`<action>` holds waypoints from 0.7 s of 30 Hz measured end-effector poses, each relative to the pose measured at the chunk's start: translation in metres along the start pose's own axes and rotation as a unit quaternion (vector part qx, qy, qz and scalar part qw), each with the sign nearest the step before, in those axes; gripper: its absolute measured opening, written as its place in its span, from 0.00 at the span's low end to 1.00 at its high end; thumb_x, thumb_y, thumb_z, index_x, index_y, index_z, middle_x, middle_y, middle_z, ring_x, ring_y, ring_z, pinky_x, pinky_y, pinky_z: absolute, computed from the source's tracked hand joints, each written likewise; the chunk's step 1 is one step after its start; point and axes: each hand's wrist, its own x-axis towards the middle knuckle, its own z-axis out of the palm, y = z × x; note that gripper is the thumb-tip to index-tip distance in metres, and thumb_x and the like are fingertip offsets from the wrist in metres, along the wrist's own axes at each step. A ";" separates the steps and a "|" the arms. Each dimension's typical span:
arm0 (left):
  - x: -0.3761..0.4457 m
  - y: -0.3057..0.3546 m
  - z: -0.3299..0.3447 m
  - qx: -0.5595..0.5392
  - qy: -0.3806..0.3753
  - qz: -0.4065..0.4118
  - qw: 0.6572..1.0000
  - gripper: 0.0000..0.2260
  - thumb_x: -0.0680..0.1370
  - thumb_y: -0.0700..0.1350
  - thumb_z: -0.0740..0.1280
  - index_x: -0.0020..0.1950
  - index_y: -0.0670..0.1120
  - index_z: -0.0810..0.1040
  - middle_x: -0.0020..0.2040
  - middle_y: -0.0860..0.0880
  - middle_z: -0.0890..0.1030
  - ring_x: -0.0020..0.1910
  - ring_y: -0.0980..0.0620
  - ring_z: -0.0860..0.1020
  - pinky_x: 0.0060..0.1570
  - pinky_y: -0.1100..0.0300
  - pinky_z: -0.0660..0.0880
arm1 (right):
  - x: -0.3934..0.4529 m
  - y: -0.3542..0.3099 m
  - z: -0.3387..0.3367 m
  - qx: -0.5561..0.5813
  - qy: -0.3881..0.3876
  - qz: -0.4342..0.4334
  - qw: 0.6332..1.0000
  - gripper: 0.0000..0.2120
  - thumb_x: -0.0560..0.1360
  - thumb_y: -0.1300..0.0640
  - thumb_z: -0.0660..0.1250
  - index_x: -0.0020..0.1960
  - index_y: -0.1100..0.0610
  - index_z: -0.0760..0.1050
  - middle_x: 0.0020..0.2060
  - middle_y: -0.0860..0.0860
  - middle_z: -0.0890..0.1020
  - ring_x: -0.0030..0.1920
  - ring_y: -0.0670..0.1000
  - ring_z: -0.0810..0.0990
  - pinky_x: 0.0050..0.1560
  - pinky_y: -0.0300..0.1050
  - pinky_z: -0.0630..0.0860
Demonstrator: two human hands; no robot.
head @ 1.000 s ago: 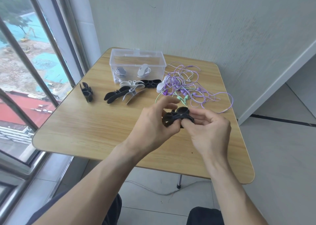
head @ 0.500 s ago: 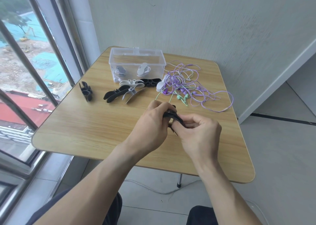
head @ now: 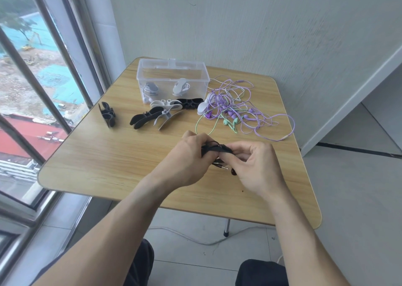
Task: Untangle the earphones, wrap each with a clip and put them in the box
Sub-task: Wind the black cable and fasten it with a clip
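**Black earphone being clipped between both hands**

A black clip (head: pixel 215 149) with black earphone cord wound on it is pinched between the two hands. The left hand (head: pixel 187 161) is curled round its left end, the fingers closed on it; the right hand (head: pixel 256 168) is closed on its right end, with thumb and forefinger pressed to the clip. A jack plug (head: pixel 223 166) and a dark earbud (head: pixel 233 172) hang loose just below the fingers, so the wrap is judged unfinished.

Just beyond the fingers a green earphone (head: pixel 228 122) is seen, tangled into a purple tangle (head: pixel 243 105) of cords that lies beyond and to the right. Spare clips (head: pixel 156 116), black and white, are laid beyond and to the left, with one black clip (head: pixel 107 113) further left still. Farthest from the hands stands the clear box (head: pixel 171 68), open, on the table (head: pixel 97 155); two wrapped white earphones (head: pixel 165 87) are already held in it.

The step in hand is taken to be the wrapping of the black earphone. For the next move, the loose plug and bud must be tucked in and the clip pressed shut before the bundle is carried forward and to the left into the box. Care is called for, lest the coil spring loose on release.
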 end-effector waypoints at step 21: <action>-0.004 0.001 -0.013 -0.118 -0.042 -0.068 0.990 0.03 0.79 0.44 0.69 0.48 0.45 0.81 0.33 0.50 0.81 0.28 0.57 0.75 0.28 0.67 0.68 | 0.002 0.004 -0.006 0.044 -0.096 -0.001 0.994 0.10 0.76 0.68 0.70 0.48 0.54 0.83 0.38 0.53 0.87 0.37 0.49 0.85 0.37 0.42 0.80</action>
